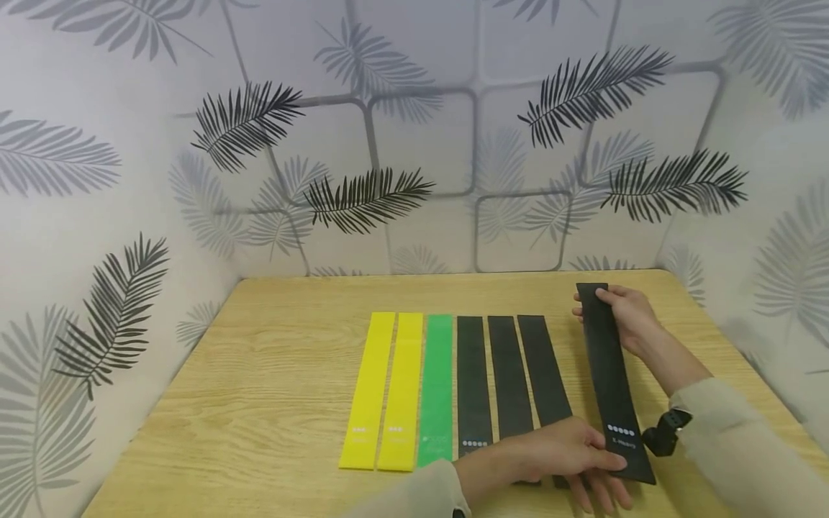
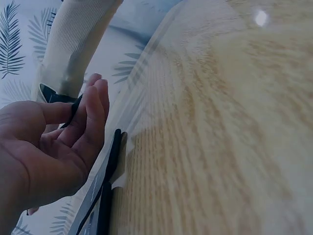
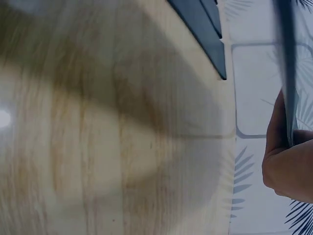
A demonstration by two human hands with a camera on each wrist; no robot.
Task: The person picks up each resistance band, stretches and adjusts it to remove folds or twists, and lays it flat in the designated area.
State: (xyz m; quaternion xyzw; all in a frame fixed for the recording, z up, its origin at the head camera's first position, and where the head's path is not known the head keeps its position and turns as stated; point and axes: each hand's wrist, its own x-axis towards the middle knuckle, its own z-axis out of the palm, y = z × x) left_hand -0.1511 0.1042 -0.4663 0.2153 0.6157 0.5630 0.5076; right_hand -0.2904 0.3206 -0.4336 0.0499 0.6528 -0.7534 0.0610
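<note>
A flat black resistance band [image 1: 607,367], printed "X-Heavy" with a row of white dots, is held above the right part of the table. My right hand [image 1: 630,315] pinches its far end, thumb on top. At the near end, my left hand [image 1: 562,452] grips it between the thumb and the fingers underneath. The left wrist view shows the dark band end [image 2: 74,111] between that thumb and the fingers. In the right wrist view the band [image 3: 287,54] appears edge-on, running into the right hand [image 3: 288,169]. My left forearm and hand hide the near ends of some black bands on the table.
Side by side on the wooden table [image 1: 259,388] lie two yellow bands [image 1: 372,388], a green band [image 1: 437,388] and three black bands [image 1: 474,381]. A leaf-patterned wall covering [image 1: 414,144] rises behind the table's far edge.
</note>
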